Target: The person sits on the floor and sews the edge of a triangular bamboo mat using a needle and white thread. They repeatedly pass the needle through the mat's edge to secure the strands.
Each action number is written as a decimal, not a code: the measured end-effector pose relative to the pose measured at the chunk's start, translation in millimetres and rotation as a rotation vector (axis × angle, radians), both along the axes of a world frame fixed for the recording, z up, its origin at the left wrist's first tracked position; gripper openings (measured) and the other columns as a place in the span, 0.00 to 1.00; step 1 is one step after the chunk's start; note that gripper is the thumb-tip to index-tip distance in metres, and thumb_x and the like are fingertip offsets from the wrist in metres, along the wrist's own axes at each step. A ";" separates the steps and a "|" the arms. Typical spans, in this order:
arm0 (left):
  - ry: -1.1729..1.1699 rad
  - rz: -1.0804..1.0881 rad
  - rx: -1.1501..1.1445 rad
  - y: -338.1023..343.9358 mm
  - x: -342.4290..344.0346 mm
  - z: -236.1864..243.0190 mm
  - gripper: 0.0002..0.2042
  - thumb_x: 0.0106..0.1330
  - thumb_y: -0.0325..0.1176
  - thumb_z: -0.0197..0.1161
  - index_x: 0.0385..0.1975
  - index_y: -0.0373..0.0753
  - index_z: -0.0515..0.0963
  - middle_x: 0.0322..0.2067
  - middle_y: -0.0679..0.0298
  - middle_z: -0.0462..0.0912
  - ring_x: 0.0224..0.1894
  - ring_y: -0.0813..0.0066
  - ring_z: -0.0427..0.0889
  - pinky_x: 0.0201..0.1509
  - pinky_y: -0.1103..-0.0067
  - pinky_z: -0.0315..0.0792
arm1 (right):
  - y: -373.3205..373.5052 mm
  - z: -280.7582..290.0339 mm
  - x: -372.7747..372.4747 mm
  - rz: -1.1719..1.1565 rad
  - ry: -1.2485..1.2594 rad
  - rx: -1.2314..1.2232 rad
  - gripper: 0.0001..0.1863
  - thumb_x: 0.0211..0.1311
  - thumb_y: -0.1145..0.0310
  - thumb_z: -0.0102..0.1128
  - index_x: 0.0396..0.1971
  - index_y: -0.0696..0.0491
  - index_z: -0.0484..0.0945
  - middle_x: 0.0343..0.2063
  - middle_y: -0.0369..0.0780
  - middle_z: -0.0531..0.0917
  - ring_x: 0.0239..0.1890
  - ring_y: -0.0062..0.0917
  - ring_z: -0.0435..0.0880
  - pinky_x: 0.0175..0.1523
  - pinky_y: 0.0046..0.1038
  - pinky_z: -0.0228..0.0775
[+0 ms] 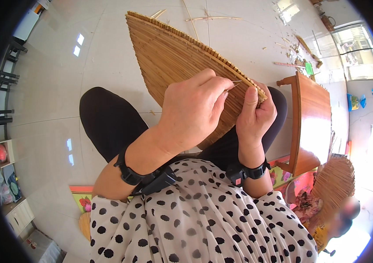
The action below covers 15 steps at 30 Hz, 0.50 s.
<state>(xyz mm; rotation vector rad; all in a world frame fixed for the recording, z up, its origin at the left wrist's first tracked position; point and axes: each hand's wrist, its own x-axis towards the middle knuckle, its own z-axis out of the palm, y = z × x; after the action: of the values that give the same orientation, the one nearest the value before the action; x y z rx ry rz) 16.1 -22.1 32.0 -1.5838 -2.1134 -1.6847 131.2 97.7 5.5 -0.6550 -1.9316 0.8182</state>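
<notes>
A broad, pointed piece of straw weaving (173, 57) tilts across my knees, its thick, ridged edge running along the upper right. With thumb and fingers closed, my left hand (193, 105) pinches a thin light strand near that edge; whether it is thread or a needle is too small to tell. My right hand (256, 114) grips the weaving at its right corner, thumb on top and fingers behind the edge. The lower part of the weaving is partly hidden behind my left hand and wrist.
A brown wooden table (311, 122) stands to the right. Beside it a person holds another straw piece (337, 182). Loose straw stalks (215, 18) and scraps (298, 61) lie on the tiled floor. Dark stools (4, 83) and a low shelf (7, 153) line the left.
</notes>
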 end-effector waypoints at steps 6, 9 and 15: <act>-0.003 -0.011 -0.009 0.7 1.4 1.2 0.09 0.61 0.19 0.67 0.39 0.36 0.83 0.26 0.62 0.78 0.21 0.70 0.77 0.25 0.77 0.70 | 1.8 -1.0 0.4 0.015 0.016 0.006 0.12 0.71 0.66 0.62 0.39 0.61 0.83 0.29 0.41 0.84 0.28 0.25 0.80 0.35 0.24 0.72; 0.005 -0.011 -0.009 1.8 2.2 2.3 0.09 0.61 0.19 0.67 0.39 0.36 0.84 0.26 0.63 0.78 0.21 0.71 0.77 0.24 0.77 0.70 | 2.8 -1.6 1.5 0.016 0.027 -0.003 0.12 0.71 0.66 0.62 0.39 0.61 0.83 0.29 0.41 0.84 0.28 0.25 0.80 0.36 0.24 0.72; 0.022 -0.008 -0.006 1.7 3.1 4.7 0.08 0.61 0.19 0.67 0.39 0.37 0.84 0.26 0.63 0.79 0.20 0.70 0.77 0.24 0.77 0.70 | 2.0 -0.2 1.8 0.019 0.024 -0.012 0.11 0.71 0.66 0.62 0.38 0.61 0.83 0.30 0.41 0.85 0.29 0.26 0.81 0.36 0.24 0.72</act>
<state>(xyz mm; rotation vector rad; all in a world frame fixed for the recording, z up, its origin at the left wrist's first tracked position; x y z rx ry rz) 19.2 -20.4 36.7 -1.6067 -2.1073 -1.6570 133.0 99.8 5.3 -0.6326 -1.9149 0.8463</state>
